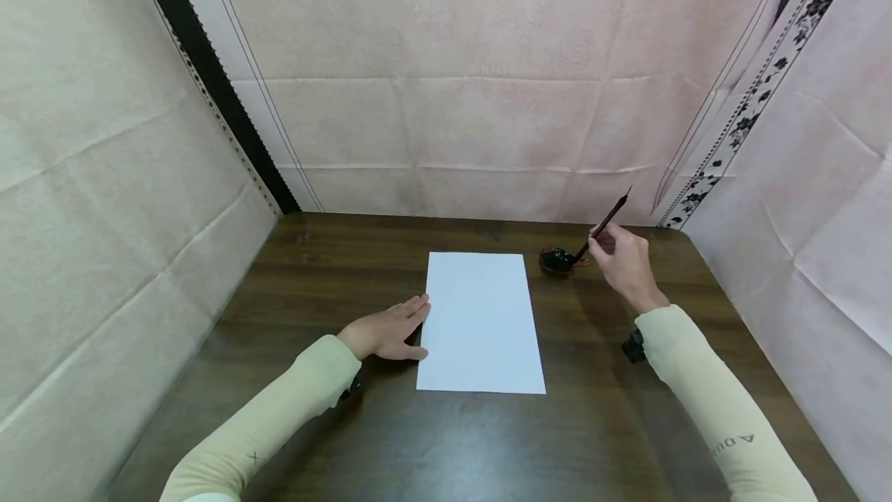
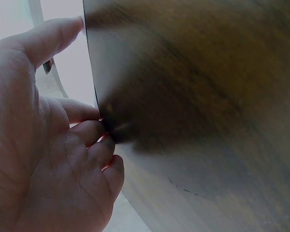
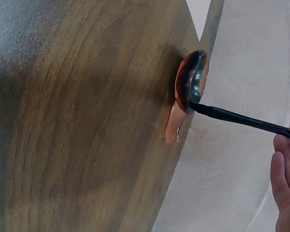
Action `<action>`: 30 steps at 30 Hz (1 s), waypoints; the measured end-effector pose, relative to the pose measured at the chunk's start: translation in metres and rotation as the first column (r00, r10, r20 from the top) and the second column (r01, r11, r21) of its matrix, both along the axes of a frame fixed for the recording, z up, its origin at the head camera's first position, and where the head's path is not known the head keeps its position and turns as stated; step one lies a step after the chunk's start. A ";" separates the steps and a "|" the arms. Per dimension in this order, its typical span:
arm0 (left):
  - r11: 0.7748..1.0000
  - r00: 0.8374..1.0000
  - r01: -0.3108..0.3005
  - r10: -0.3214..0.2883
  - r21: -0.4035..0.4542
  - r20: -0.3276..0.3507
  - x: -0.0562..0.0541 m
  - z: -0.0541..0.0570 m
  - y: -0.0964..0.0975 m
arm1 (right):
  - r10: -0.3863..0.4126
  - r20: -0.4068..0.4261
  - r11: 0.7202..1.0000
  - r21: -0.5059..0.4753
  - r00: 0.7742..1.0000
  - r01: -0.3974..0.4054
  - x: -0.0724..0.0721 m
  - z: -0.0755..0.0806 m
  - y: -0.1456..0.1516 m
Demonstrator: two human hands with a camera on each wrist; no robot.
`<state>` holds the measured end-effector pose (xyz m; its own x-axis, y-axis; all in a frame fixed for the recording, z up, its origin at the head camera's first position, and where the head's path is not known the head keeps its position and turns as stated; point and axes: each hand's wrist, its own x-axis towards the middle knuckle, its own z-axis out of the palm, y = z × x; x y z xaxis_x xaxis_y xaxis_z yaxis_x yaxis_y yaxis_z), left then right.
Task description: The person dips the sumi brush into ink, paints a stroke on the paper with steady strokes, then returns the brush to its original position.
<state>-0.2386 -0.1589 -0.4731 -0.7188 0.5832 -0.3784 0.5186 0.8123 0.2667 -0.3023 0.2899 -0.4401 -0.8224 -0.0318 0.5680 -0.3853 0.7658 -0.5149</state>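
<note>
A blank white sheet of paper (image 1: 481,324) lies on the wooden table. Along its left edge rests my left hand (image 1: 392,329), fingers and thumb spread, fingertips and thumb tip right at the border. My right hand (image 1: 626,263) pinches a dark writing brush (image 1: 612,214) by its handle, which slants up to the right. The brush's lower end dips into a small, spoon-shaped ink dish (image 1: 556,260) just right of the paper's far corner. In the right wrist view the dish (image 3: 187,79) looks reddish brown, with glossy black ink inside and a short curved handle. The bristle tip is hidden in the ink.
Pale cloth panels (image 1: 446,122) stand behind the table and on both sides. A floral border strip (image 1: 746,126) runs down the right corner, a black strip (image 1: 216,76) down the left. The brown table (image 1: 460,448) extends around the paper, its far edge close behind the dish.
</note>
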 end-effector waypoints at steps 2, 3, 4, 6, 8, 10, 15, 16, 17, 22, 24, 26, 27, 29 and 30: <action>1.000 1.000 -0.002 0.002 0.002 0.001 0.000 0.001 0.000 | -0.007 0.006 1.000 0.002 1.000 0.007 0.001 0.001 0.001; 1.000 1.000 -0.003 0.003 0.003 0.001 0.000 0.001 0.000 | -0.009 0.007 1.000 0.004 1.000 0.009 0.002 0.001 0.001; 1.000 1.000 -0.004 0.004 0.004 0.001 0.001 0.001 0.001 | -0.010 0.007 1.000 0.007 1.000 0.010 0.002 0.002 0.002; 1.000 1.000 -0.006 0.006 0.008 0.002 0.001 0.002 0.001 | -0.010 0.007 1.000 0.009 1.000 0.010 0.003 0.003 0.002; 1.000 1.000 -0.009 0.009 0.012 0.004 0.002 0.002 0.000 | -0.007 0.004 1.000 0.011 1.000 0.007 0.003 0.004 0.002; 1.000 1.000 -0.008 0.008 0.017 0.007 0.002 0.003 0.000 | -0.002 -0.002 1.000 0.012 1.000 0.002 0.004 0.006 0.002; 1.000 1.000 -0.006 0.006 0.017 0.009 0.001 0.001 -0.001 | -0.004 -0.018 1.000 -0.002 1.000 0.004 0.006 0.015 0.000; 1.000 1.000 -0.007 0.007 0.015 0.008 0.001 0.000 -0.001 | -0.007 -0.022 1.000 -0.005 1.000 0.007 0.006 0.017 -0.001; 1.000 1.000 -0.007 0.007 0.013 0.007 0.001 0.000 -0.001 | -0.010 -0.027 1.000 -0.006 1.000 0.009 0.006 0.019 -0.001; 1.000 1.000 -0.011 0.011 0.021 0.013 0.003 0.002 -0.002 | 0.001 -0.040 1.000 -0.028 0.999 -0.002 0.008 0.030 -0.006; 1.000 1.000 -0.012 0.011 0.027 0.017 0.003 0.003 -0.002 | 0.007 -0.040 0.999 -0.046 0.999 -0.009 0.010 0.035 -0.010; 1.000 1.000 -0.009 0.009 0.026 0.019 0.003 0.004 -0.002 | 0.008 -0.046 0.998 -0.059 0.999 -0.010 0.012 0.040 -0.014; 1.000 1.000 -0.008 0.007 0.026 0.020 0.004 0.004 -0.002 | 0.007 -0.050 0.998 -0.067 0.999 -0.011 0.013 0.042 -0.016; 1.000 1.000 -0.006 0.005 0.024 0.021 0.004 0.004 -0.002 | 0.013 -0.061 0.997 -0.079 0.998 -0.018 0.015 0.046 -0.022; 1.000 1.000 -0.005 0.004 0.021 0.022 0.004 0.004 -0.001 | 0.020 -0.067 0.996 -0.085 0.998 -0.025 0.015 0.048 -0.025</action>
<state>-0.2350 -0.1603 -0.4694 -0.7131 0.5882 -0.3814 0.5090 0.8085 0.2952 -0.2868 0.2652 -0.3919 -0.7825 0.0013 0.6227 -0.4373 0.7107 -0.5510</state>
